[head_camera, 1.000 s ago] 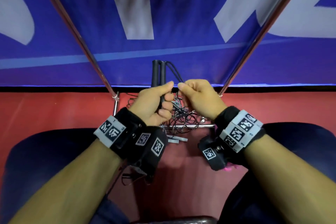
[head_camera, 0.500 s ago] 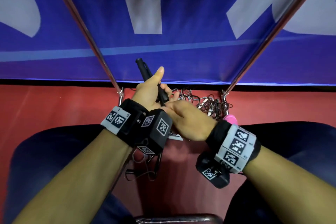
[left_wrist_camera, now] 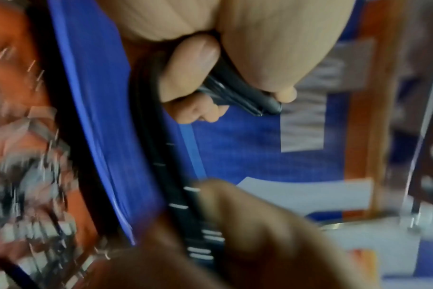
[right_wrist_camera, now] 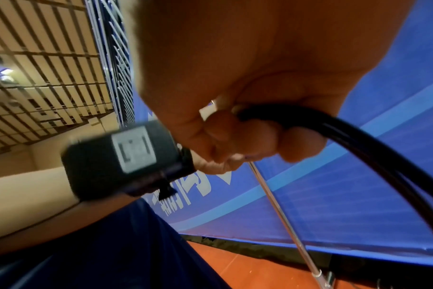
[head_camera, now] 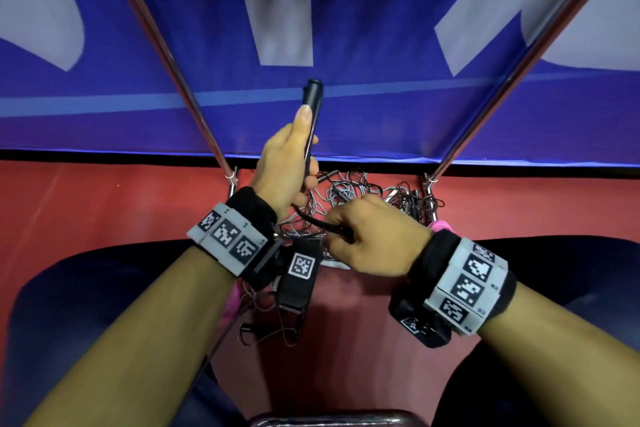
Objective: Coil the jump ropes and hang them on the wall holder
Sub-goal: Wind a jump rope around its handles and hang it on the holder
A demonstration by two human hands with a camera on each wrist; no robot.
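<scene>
Now | your left hand (head_camera: 285, 170) grips the rope handles (head_camera: 312, 97) upright as an anchor | your right hand (head_camera: 375, 236) pinches the doubled cord (right_wrist_camera: 309, 119) low, likely to start a loop | tangled ropes (head_camera: 349, 189) lie on the floor (head_camera: 104, 218) beyond.

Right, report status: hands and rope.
Left hand grips black handles, upright. Right hand grips the black cord below. Tangled rope pile lies just behind both hands.
</scene>
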